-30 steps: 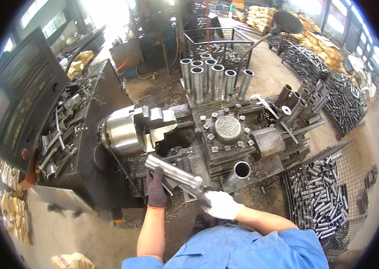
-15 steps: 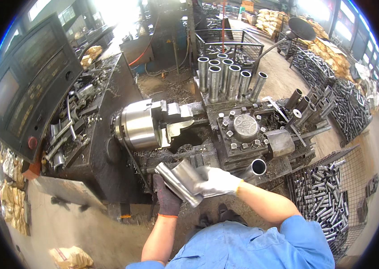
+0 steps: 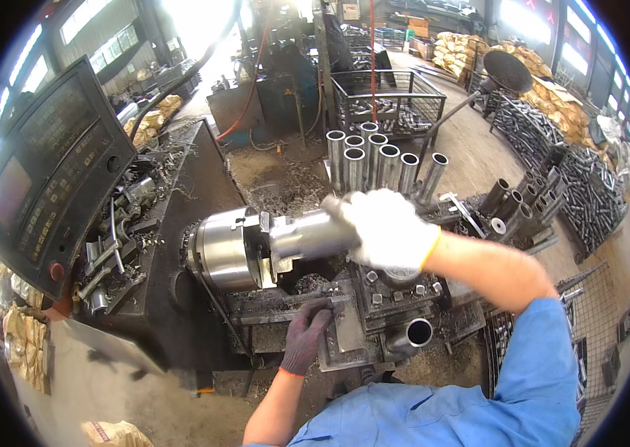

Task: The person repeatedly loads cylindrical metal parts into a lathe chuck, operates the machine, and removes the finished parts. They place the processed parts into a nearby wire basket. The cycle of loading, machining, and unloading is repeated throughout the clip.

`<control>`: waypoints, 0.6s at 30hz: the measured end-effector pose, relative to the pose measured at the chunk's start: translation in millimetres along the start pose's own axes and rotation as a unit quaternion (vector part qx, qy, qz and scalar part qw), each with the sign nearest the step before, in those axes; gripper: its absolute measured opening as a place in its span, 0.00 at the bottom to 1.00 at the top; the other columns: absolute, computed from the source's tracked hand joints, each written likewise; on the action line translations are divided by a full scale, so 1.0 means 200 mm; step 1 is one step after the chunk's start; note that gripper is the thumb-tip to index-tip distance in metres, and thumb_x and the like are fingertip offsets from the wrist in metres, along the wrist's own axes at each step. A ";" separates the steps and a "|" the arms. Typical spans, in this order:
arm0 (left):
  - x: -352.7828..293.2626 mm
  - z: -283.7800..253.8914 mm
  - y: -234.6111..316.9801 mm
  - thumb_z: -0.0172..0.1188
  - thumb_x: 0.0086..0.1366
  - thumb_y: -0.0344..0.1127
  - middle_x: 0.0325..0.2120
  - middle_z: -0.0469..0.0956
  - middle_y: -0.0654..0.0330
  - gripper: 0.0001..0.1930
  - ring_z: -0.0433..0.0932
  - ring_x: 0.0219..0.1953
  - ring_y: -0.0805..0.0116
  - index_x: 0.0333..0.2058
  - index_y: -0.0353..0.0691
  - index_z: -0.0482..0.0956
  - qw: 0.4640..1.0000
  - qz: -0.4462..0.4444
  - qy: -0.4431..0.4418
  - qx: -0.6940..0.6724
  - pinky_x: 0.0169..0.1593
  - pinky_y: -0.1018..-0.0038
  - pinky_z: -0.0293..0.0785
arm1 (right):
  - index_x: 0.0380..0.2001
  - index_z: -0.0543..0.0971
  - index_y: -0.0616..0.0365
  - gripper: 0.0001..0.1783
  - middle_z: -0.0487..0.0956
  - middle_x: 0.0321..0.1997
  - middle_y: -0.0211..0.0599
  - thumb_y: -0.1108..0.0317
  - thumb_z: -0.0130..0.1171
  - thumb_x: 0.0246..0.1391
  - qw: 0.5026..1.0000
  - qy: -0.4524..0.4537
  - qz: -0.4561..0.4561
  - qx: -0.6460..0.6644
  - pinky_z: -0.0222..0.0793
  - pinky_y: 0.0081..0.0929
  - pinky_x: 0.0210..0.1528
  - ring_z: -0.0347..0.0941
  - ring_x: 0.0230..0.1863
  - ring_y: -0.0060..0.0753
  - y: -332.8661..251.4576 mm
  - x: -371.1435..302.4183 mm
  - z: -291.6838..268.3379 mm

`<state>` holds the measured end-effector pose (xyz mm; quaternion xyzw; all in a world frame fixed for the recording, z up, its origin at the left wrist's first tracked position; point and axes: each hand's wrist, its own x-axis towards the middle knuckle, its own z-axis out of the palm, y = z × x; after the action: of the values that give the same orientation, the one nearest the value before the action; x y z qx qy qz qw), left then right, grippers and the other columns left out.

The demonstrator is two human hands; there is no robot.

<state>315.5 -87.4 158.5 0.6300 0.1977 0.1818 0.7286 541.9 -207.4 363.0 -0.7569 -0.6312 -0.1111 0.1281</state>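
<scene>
My right hand [image 3: 393,229], in a white glove, is closed around the outer end of a shiny metal tube [image 3: 311,235]. Lying roughly level, the tube has its left end at the jaws of the lathe chuck [image 3: 224,249]; how far it sits between them I cannot tell. Motion smears the glove and tube a little. Lower down, my left hand [image 3: 307,339] in a dark glove rests with bent, spread fingers on the edge of a metal plate [image 3: 346,328], holding nothing. Right of that hand, a thick round sleeve [image 3: 410,335] with a dark bore sticks out.
Several upright tubes [image 3: 354,167] stand behind my right hand, and darker tubes [image 3: 508,201] lean farther right, beside a caliper [image 3: 465,212]. A control panel [image 3: 47,179] rises at left, near a tool-strewn top [image 3: 118,242]. A mesh bin [image 3: 598,328] stands at right.
Both hands held tubes low in front of me. My right hand has lifted a tube up to the chuck. The left has let go and come down on the plate; the second tube is out of sight.
</scene>
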 end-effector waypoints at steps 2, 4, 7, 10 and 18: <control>-0.07 -0.07 -0.07 0.59 0.76 0.32 0.47 0.84 0.58 0.14 0.81 0.49 0.68 0.56 0.34 0.81 0.995 -0.022 0.087 -0.033 0.58 0.71 0.76 | 0.61 0.76 0.57 0.37 0.82 0.41 0.46 0.61 0.73 0.45 0.987 -0.045 -0.013 -0.152 0.79 0.48 0.51 0.82 0.40 0.55 0.22 0.15 0.09; -0.19 -0.23 -0.14 0.60 0.75 0.34 0.46 0.84 0.57 0.15 0.81 0.49 0.68 0.56 0.35 0.81 0.982 -0.024 0.159 -0.101 0.57 0.70 0.76 | 0.48 0.82 0.60 0.23 0.85 0.40 0.47 0.62 0.72 0.48 0.970 -0.112 -0.034 -0.213 0.80 0.49 0.47 0.85 0.40 0.54 0.36 0.25 0.24; -0.43 -0.44 -0.32 0.59 0.75 0.37 0.45 0.83 0.58 0.14 0.81 0.50 0.62 0.54 0.39 0.83 0.974 0.014 0.222 0.046 0.53 0.68 0.79 | 0.45 0.84 0.59 0.22 0.87 0.42 0.53 0.64 0.72 0.45 0.956 -0.273 0.012 -0.110 0.81 0.47 0.49 0.87 0.45 0.55 0.50 0.33 0.50; -0.69 -0.61 -0.50 0.61 0.73 0.39 0.42 0.83 0.58 0.15 0.83 0.44 0.60 0.54 0.42 0.82 0.948 -0.078 0.303 -0.052 0.47 0.64 0.81 | 0.53 0.84 0.60 0.41 0.88 0.48 0.52 0.49 0.78 0.35 0.937 -0.345 0.020 0.060 0.80 0.45 0.52 0.85 0.49 0.56 0.54 0.39 0.71; -0.96 -1.11 -0.69 0.58 0.75 0.59 0.23 0.71 0.68 0.19 0.70 0.24 0.70 0.35 0.50 0.75 0.769 -0.040 0.609 -0.193 0.27 0.71 0.64 | 0.54 0.81 0.64 0.42 0.87 0.48 0.56 0.44 0.77 0.41 0.930 -0.342 0.021 0.130 0.79 0.46 0.55 0.84 0.52 0.57 0.50 0.40 0.82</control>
<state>38.6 -17.9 4.1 0.2254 0.5857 0.5323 0.5682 655.4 -95.7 230.3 -0.7385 -0.6299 0.2404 0.0040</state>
